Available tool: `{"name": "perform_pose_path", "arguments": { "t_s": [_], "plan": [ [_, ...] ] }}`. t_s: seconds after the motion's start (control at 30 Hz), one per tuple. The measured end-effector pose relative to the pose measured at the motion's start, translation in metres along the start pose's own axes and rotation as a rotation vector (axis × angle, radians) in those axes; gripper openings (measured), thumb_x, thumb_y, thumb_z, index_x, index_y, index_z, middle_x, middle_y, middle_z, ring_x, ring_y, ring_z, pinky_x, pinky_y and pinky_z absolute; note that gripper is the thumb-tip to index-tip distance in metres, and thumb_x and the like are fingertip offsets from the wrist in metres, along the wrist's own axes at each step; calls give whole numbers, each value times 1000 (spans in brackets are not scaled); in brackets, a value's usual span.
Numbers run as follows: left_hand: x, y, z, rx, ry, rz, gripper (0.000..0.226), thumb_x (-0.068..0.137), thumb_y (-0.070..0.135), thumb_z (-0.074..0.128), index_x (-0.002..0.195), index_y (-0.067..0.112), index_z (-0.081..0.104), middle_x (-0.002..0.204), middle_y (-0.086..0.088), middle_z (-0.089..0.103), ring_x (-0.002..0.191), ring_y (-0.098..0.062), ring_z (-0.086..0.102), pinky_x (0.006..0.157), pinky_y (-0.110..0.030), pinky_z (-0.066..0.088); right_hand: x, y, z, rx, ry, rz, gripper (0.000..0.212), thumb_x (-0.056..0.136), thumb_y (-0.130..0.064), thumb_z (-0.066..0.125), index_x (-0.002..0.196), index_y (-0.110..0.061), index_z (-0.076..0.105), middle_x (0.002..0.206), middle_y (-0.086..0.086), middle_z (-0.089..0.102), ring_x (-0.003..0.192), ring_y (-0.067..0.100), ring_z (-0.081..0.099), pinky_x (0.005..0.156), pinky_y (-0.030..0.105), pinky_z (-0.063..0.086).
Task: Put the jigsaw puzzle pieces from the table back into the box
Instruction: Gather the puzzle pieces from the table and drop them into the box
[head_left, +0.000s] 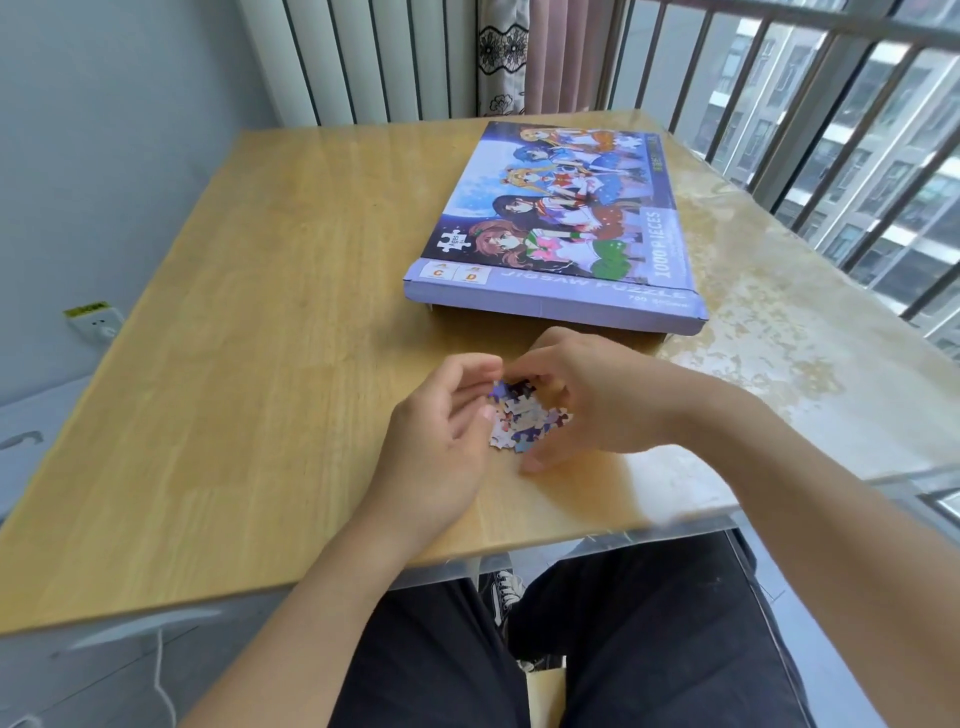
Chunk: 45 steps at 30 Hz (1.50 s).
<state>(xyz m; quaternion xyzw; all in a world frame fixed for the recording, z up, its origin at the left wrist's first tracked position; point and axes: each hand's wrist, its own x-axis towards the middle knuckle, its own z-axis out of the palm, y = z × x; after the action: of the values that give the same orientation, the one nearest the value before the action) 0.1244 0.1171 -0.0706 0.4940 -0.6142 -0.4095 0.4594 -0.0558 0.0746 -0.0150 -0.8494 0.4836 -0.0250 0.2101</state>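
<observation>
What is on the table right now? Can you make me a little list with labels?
table: wooden top
box: purple jigsaw puzzle box, lid on, lying flat beyond the hands
pieces: small pile of puzzle pieces on the table, near the front edge
left hand: cupped against the pile's left side
right hand: curled over the pile's right side
pieces in box: cannot tell, the lid covers it

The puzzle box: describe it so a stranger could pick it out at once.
Start at the wooden table by the barred window. On its far right part lies the puzzle box, flat, closed, beyond both hands. It is the only large printed thing there: a purple lid with cartoon girls and "1000 PIECES", unlike the small heap of loose puzzle pieces nearer the person.
</observation>
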Motion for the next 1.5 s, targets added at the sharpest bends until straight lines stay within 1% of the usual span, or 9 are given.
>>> {"name": "perform_pose_path", "arguments": {
  "t_s": [0.17,0.27,0.37,0.63,0.77,0.93,1.07,1.23,1.5],
  "plan": [
    [2,-1,-1,26,16,-60,40,102,6,45,133,28,56,139,9,56,131,3,48,109,-20,38,-2,0,8,97,64,1,58,67,-39,92,119,-27,69,107,-7,57,91,9,56,85,32,51],
    [5,2,2,44,-9,-96,41,96,28,39,133,33,56,138,12,56,127,7,47,98,-13,36,-3,2,12,156,89,8,53,67,-33,93,114,-27,71,103,-10,62,90,7,59,83,34,54],
    [5,4,8,-121,16,-134,46,87,40,36,126,32,60,133,11,61,126,4,51,107,-21,38,-11,2,12,242,147,24,61,66,-30,94,121,-22,69,105,-12,66,92,6,63,81,29,56],
    [7,17,24,-428,155,-217,31,95,35,40,115,27,62,126,-1,66,125,-9,57,114,-28,38,-31,-5,12,53,199,284,56,60,-47,93,102,-17,71,94,-4,65,81,13,59,71,28,49],
    [10,22,38,-487,230,-248,33,107,19,30,117,22,62,126,-5,65,125,-11,58,115,-32,39,-24,-17,20,102,221,282,58,63,-38,94,111,-15,71,92,-5,63,82,13,58,75,28,51],
    [13,21,40,-568,320,-251,34,107,21,29,117,19,62,120,-6,69,118,-11,63,110,-32,44,-23,-19,17,119,134,241,95,58,-48,94,139,-21,52,103,-8,57,77,3,46,59,9,33],
    [13,21,40,-614,333,-249,34,107,22,30,116,17,63,117,-6,70,115,-12,65,107,-32,47,-18,-26,17,37,132,225,81,60,-51,92,129,-24,60,104,-6,49,91,8,37,59,8,29],
    [12,22,40,-622,356,-250,31,106,22,35,113,17,65,115,-5,71,112,-12,67,104,-31,49,-5,-29,14,28,107,277,60,65,-43,92,114,-17,68,103,-2,60,88,14,50,65,24,37],
    [12,23,41,-615,399,-259,29,105,20,37,110,16,66,110,-6,73,108,-12,69,100,-32,52,6,-34,7,48,-13,349,46,69,-31,92,98,-9,64,77,-1,66,55,5,54,46,19,37]
  ]
}}
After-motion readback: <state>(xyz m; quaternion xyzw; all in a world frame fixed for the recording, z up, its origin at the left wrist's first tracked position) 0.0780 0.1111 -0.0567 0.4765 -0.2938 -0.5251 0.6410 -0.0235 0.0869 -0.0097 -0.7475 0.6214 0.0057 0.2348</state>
